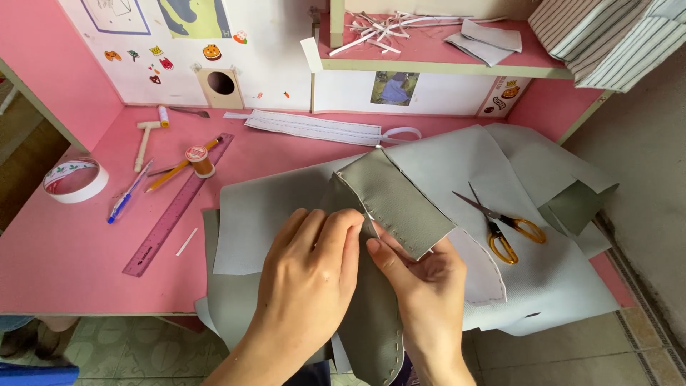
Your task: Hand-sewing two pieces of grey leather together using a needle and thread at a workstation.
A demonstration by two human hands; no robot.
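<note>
A grey-green leatherette piece (396,204) lies at the near middle of the pink worktop (64,264), on top of larger pale grey sheets (514,286). It is a long strip folded over: the upper flap runs diagonally from the far left down toward the near right, its textured face up, while the lower part hangs over the worktop's near edge toward the person, showing a row of stitch holes along its curved right edge. Its long axis so runs roughly away from the person, bending at the fold.

The left hand (307,282) comes in from below, back upward, fingers curled and pressed together, the fingertips pinching the piece just at the fold. The right hand (429,282) sits just beside it, touching it at the fingertips, thumb on top and fingers underneath, gripping the edge of the upper flap.

Orange-handled scissors (504,227) lie on the sheets to the right, blades pointing far-left. To the left lie a purple ruler (175,207), a pencil (179,168), a blue pen (127,194), a thread spool (200,161) and a tape roll (75,180).
</note>
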